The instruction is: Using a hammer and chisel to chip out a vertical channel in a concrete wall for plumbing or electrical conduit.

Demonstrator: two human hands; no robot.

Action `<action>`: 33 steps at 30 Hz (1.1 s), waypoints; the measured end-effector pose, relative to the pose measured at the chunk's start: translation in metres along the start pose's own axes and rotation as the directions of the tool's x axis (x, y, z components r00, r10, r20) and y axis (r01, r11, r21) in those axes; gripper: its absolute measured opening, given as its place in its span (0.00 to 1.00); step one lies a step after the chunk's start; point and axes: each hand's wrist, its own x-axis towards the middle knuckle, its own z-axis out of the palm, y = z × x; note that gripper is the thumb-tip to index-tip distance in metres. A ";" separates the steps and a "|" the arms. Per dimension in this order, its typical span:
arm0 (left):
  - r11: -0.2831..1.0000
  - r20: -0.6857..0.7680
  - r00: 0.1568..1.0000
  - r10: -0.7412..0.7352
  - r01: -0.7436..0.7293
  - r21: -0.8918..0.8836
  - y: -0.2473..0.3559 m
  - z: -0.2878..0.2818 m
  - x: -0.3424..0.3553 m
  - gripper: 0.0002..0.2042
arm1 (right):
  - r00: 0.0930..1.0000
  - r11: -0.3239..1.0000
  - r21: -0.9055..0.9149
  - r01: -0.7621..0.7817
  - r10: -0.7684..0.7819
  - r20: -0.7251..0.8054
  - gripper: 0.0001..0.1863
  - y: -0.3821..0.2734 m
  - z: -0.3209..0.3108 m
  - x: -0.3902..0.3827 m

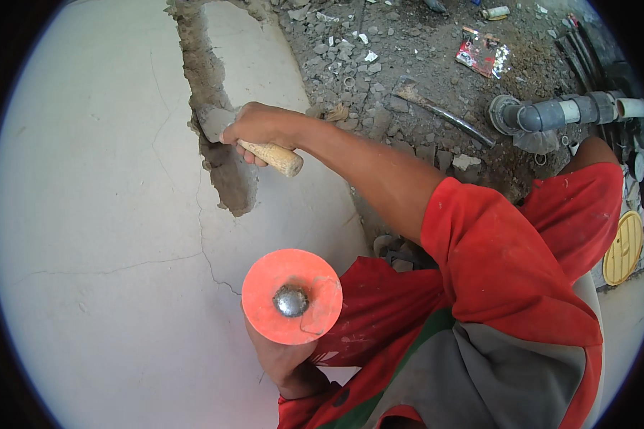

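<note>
My right hand (256, 129) is closed round the pale wooden handle of a hammer (283, 159), close to its dusty grey head. My fist partly hides that head, which overlaps the rough groove (232, 182) cut into the white wall (114, 193). Lower down, my left hand (283, 355) is behind a round orange-red guard, gripping what appears to be a chisel (290, 301). Its domed metal striking end faces up through the guard's centre. The guard covers my left fingers and the chisel's tip. A wide gap separates the hammer from the chisel.
Broken rubble (379, 53) covers the ground beyond the wall. On it lie a long-handled metal tool (447, 111) and a red packet (478, 53). Grey and white pipe fittings (551, 114) stand at the right. A yellow oval cover (623, 248) is beside my knee. Thin cracks cross the wall.
</note>
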 end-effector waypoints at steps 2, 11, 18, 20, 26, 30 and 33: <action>0.997 0.072 0.997 0.012 -0.007 -0.072 -0.014 0.004 0.008 0.15 | 0.979 0.874 -0.485 -0.015 -0.086 -0.186 0.14 -0.011 0.002 -0.024; 0.999 0.064 0.997 0.052 -0.052 -0.003 -0.015 0.008 0.010 0.15 | 0.994 0.838 -0.542 -0.060 -0.002 -0.114 0.09 -0.021 -0.021 0.006; 0.997 0.159 0.985 0.071 -0.074 0.015 -0.005 0.014 0.012 0.15 | 0.988 0.803 -0.592 -0.063 -0.035 -0.153 0.12 -0.001 -0.016 -0.021; 0.991 0.185 0.974 0.134 -0.134 -0.014 -0.006 0.016 0.017 0.15 | 0.994 0.669 -0.741 -0.051 -0.038 -0.103 0.12 -0.007 -0.033 -0.025; 0.999 0.114 0.993 0.035 -0.030 -0.043 -0.014 0.004 0.003 0.20 | 0.914 0.740 -0.585 -0.332 0.099 -0.393 0.16 0.026 -0.154 -0.111; 0.983 0.345 0.929 0.132 -0.168 0.074 -0.027 0.017 0.019 0.21 | 0.865 0.091 -0.868 -0.488 -0.080 -0.495 0.18 0.019 -0.224 -0.159; 0.949 0.449 0.888 0.096 -0.218 0.228 -0.017 0.004 0.017 0.20 | 0.707 0.017 -0.958 -0.286 -0.671 -0.223 0.14 -0.066 -0.169 -0.164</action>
